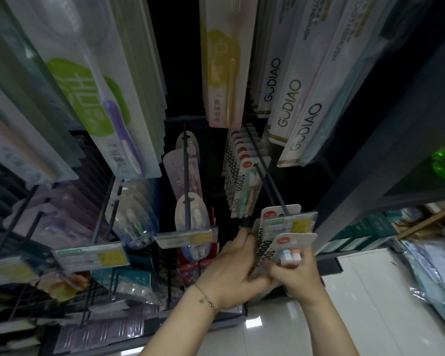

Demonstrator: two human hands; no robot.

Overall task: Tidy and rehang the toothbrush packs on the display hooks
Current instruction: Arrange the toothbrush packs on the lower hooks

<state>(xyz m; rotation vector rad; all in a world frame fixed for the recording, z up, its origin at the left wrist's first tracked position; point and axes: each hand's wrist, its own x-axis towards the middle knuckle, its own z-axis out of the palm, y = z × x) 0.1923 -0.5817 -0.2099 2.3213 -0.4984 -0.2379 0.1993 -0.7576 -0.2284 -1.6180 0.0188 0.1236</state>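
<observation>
A white toothbrush pack (292,246) with a red dot and "10000" print sits in my right hand (299,276), which grips its lower part. My left hand (235,265) holds the packs just behind it, fingers closed on their edges, thumb near the black tip of a hook. These packs are at the front end of a long black display hook (270,176). Several matching packs (239,160) hang further back on that hook. A price tag (290,223) sits at the hook's end.
Long GUDIAO boxes (290,104) hang above right, green and yellow toothbrush packs (93,98) above left. A neighbouring hook (186,176) carries blister packs with a price tag (184,238). More hooks and tags stand at left. Glossy floor (344,317) lies below right.
</observation>
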